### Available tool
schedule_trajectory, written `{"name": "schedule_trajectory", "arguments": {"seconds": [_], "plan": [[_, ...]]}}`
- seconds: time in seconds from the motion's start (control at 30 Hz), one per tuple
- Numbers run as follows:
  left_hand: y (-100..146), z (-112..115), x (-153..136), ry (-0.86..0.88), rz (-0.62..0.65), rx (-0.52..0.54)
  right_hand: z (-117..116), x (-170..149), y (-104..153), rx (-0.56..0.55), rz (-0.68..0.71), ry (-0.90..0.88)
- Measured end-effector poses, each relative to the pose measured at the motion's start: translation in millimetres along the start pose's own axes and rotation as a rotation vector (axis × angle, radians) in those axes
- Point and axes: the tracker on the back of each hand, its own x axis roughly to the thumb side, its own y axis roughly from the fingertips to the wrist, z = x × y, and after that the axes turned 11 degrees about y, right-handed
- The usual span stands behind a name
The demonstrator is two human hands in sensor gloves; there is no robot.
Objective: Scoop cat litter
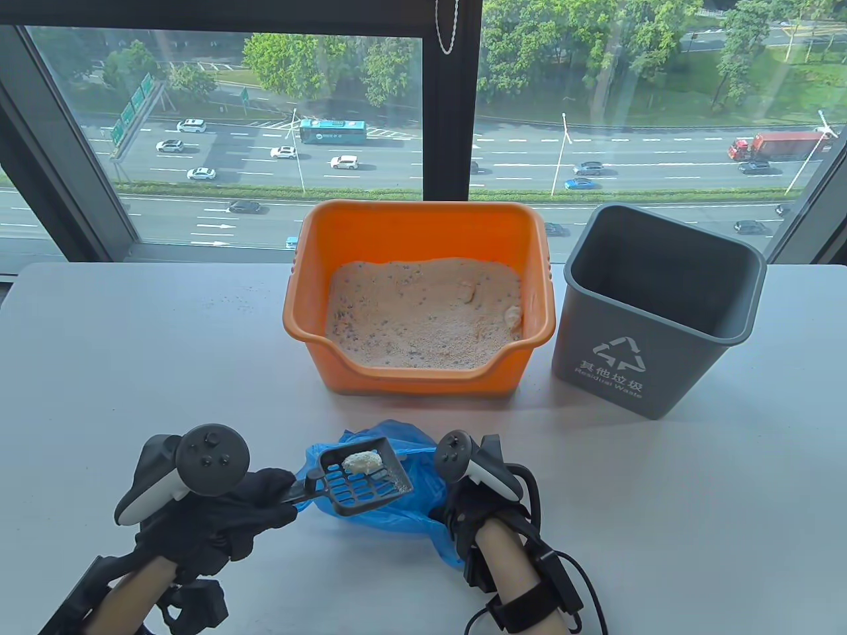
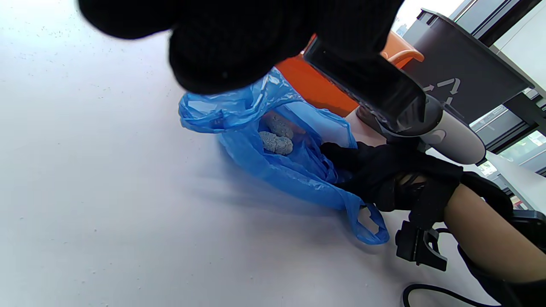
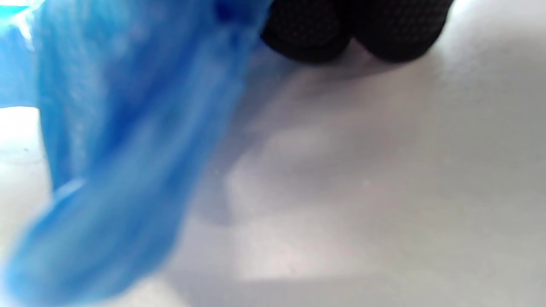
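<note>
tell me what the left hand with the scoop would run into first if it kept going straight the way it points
Most likely the right hand. The left hand points right, holding the scoop over the blue bag, which the right hand holds open at its far side. Height is unclear, so it might brush the bag's rim first.

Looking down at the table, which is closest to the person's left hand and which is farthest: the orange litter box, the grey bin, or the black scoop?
From the left hand:
1. Black scoop, held in that hand, over the blue bag.
2. Orange litter box, ahead at the table's middle.
3. Grey bin, far right, beside the box.
</note>
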Motion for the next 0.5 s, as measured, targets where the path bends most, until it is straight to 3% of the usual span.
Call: {"name": "schedule_trajectory", "arguments": {"seconds": [0.27,0.5], "plan": [[-40,22,16,-0.186,-0.131,-0.121,0,0,0,0.002,0.004,-0.008],[-81,22,60,-0.464,-0.238,-0.003,0,-1,-1,0.000,0.005,-0.007]]}}
